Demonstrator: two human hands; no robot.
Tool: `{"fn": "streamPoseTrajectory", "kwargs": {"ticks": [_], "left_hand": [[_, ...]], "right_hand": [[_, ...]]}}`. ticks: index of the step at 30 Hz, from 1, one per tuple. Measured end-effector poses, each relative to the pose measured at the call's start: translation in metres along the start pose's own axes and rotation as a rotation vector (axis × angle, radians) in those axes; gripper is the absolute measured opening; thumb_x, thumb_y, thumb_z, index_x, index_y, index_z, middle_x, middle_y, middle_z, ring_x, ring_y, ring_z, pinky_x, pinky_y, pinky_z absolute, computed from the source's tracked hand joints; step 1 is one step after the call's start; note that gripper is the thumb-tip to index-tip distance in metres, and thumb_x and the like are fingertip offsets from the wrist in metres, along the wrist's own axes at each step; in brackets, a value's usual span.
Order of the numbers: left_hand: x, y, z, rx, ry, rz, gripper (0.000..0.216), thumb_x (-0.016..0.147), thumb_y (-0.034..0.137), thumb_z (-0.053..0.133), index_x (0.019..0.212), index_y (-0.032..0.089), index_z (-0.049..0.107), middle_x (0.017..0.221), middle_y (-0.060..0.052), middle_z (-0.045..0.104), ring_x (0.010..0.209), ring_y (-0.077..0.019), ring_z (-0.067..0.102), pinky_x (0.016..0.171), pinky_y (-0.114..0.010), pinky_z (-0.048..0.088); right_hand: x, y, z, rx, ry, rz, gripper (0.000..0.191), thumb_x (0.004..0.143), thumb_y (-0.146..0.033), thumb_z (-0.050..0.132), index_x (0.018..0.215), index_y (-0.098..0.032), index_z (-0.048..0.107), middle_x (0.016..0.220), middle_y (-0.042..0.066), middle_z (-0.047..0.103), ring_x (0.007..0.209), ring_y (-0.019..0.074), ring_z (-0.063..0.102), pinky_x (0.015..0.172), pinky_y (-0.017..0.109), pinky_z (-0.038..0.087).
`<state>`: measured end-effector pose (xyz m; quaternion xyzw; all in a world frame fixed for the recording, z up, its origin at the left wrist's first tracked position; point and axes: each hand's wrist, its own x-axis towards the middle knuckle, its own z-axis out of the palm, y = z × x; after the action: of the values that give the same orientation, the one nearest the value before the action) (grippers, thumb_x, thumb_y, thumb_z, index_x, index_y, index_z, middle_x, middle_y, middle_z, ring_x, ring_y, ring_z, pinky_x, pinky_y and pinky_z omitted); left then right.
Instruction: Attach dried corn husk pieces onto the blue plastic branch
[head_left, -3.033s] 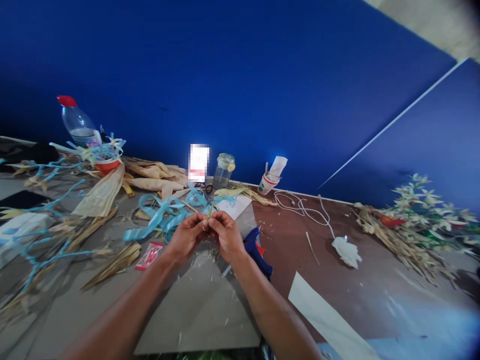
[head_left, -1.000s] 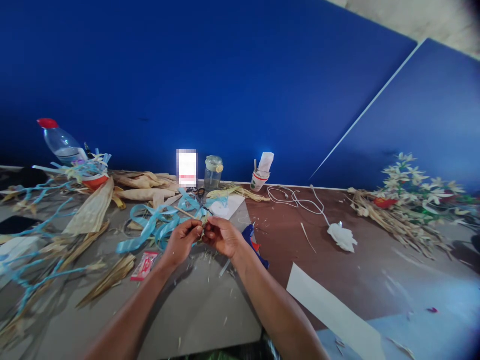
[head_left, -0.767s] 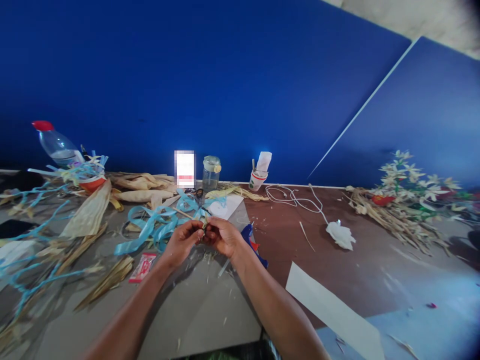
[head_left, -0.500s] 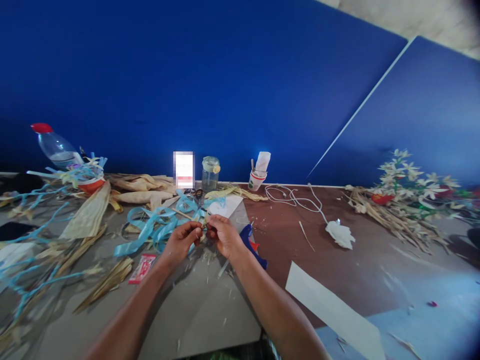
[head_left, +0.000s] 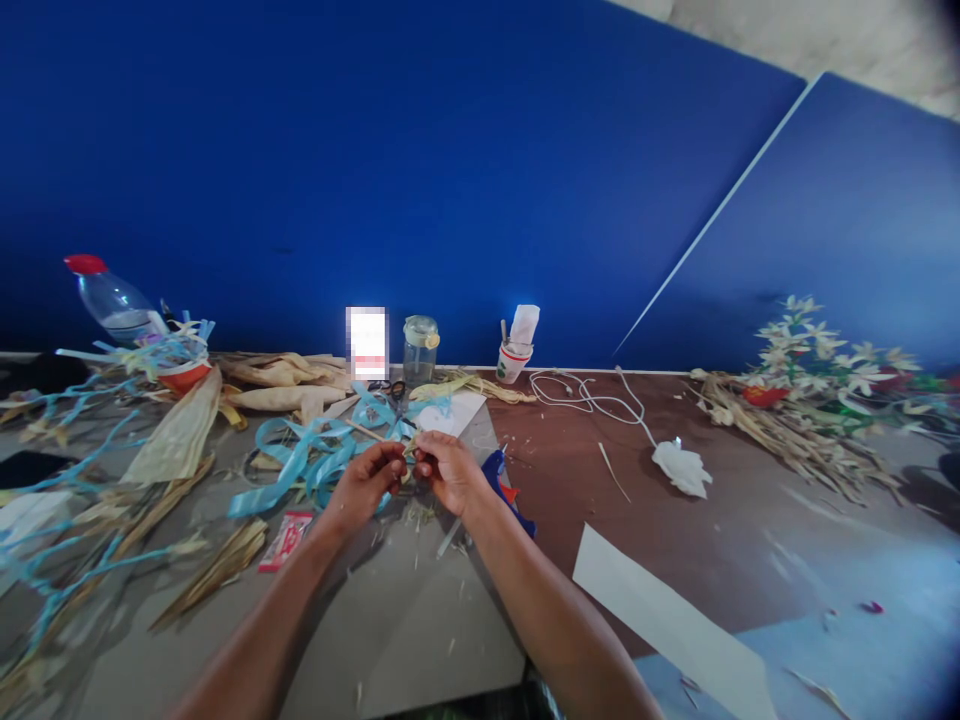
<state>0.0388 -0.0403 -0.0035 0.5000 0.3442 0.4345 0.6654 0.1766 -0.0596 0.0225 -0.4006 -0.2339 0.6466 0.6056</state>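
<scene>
In the middle of the head view, my left hand (head_left: 371,478) is closed on a thin pale stick (head_left: 363,429) that points up and to the left. Close beside it, my right hand (head_left: 451,472) pinches at a small yellowish husk-like piece (head_left: 410,450) between the fingertips of both hands; its exact shape is too small to tell. Light blue ribbon (head_left: 281,465) lies in loops left of my hands. Partly hidden by my right forearm is a blue tool with a red part (head_left: 496,482), apparently a glue gun. Scissors (head_left: 396,390) lie behind the hands.
Along the blue partition (head_left: 450,150) stand a clear jar (head_left: 420,355) and a paper cup (head_left: 515,362). Dried husks (head_left: 285,398) and a red-capped bottle (head_left: 112,300) are at left. A white cable (head_left: 592,400), white paper strip (head_left: 667,610) and flower bundle (head_left: 810,370) occupy the right.
Both hands stay nearly in place, with the fingertips shifting slightly around the small piece. The whole view has tilted a little.
</scene>
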Motion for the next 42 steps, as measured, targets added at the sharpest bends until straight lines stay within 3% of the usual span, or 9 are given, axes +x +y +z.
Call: {"fn": "streamPoseTrajectory", "kwargs": {"ticks": [4, 9, 18, 29, 33, 38, 42], "left_hand": [[-0.005, 0.006, 0.005, -0.025, 0.008, -0.026, 0.044, 0.064, 0.051, 0.074, 0.086, 0.015, 0.061, 0.065, 0.001, 0.058, 0.051, -0.0074, 0.044, 0.049, -0.021, 0.034], [-0.01, 0.018, 0.011, -0.047, -0.05, -0.073, 0.043, 0.068, 0.056, 0.068, 0.072, 0.014, 0.06, 0.061, 0.002, 0.055, 0.047, -0.0055, 0.036, 0.046, -0.021, 0.028], [-0.009, 0.02, 0.006, -0.204, -0.041, -0.17, 0.036, 0.063, 0.042, 0.078, 0.068, 0.014, 0.057, 0.055, 0.005, 0.044, 0.05, -0.0055, 0.037, 0.046, -0.017, 0.03], [-0.01, 0.019, 0.004, -0.221, -0.054, -0.171, 0.031, 0.058, 0.032, 0.083, 0.072, 0.013, 0.064, 0.064, 0.003, 0.051, 0.053, -0.0053, 0.043, 0.052, -0.018, 0.039], [-0.01, 0.022, 0.007, -0.186, -0.057, -0.157, 0.031, 0.058, 0.034, 0.083, 0.067, 0.012, 0.064, 0.062, 0.002, 0.053, 0.054, -0.0059, 0.044, 0.053, -0.019, 0.04], [-0.009, 0.02, 0.006, -0.179, -0.067, -0.127, 0.03, 0.059, 0.034, 0.083, 0.067, 0.012, 0.063, 0.062, 0.0, 0.057, 0.057, -0.0087, 0.05, 0.053, -0.02, 0.039], [-0.008, 0.02, 0.005, -0.196, -0.086, -0.118, 0.029, 0.058, 0.032, 0.083, 0.065, 0.013, 0.063, 0.061, 0.0, 0.056, 0.058, -0.01, 0.052, 0.054, -0.021, 0.039]], "right_hand": [[-0.001, 0.002, 0.002, -0.104, 0.048, -0.124, 0.02, 0.057, -0.03, 0.069, 0.056, -0.016, 0.054, 0.049, -0.006, 0.047, 0.043, 0.0047, 0.036, 0.044, 0.02, 0.025], [-0.004, 0.004, 0.004, -0.321, 0.07, -0.254, 0.017, 0.063, -0.033, 0.063, 0.06, -0.017, 0.057, 0.046, -0.008, 0.043, 0.045, 0.0063, 0.033, 0.046, 0.021, 0.023], [-0.01, 0.002, 0.007, -0.451, 0.033, -0.284, 0.015, 0.066, -0.032, 0.059, 0.062, -0.018, 0.057, 0.049, -0.007, 0.043, 0.049, 0.0079, 0.034, 0.05, 0.023, 0.025], [-0.014, 0.0, 0.009, -0.525, 0.062, -0.343, 0.015, 0.068, -0.03, 0.058, 0.059, -0.018, 0.055, 0.048, -0.007, 0.042, 0.052, 0.0092, 0.037, 0.051, 0.023, 0.027], [-0.015, -0.002, 0.012, -0.448, 0.052, -0.284, 0.015, 0.065, -0.029, 0.06, 0.058, -0.017, 0.055, 0.047, -0.007, 0.043, 0.048, 0.0073, 0.035, 0.049, 0.022, 0.026], [-0.013, -0.005, 0.011, -0.17, -0.018, -0.048, 0.014, 0.056, -0.026, 0.065, 0.057, -0.016, 0.055, 0.047, -0.007, 0.047, 0.043, 0.0045, 0.035, 0.044, 0.019, 0.024], [-0.01, -0.006, 0.01, -0.029, -0.049, 0.058, 0.013, 0.05, -0.019, 0.066, 0.054, -0.015, 0.054, 0.047, -0.006, 0.048, 0.042, 0.0036, 0.036, 0.041, 0.017, 0.023]]}}
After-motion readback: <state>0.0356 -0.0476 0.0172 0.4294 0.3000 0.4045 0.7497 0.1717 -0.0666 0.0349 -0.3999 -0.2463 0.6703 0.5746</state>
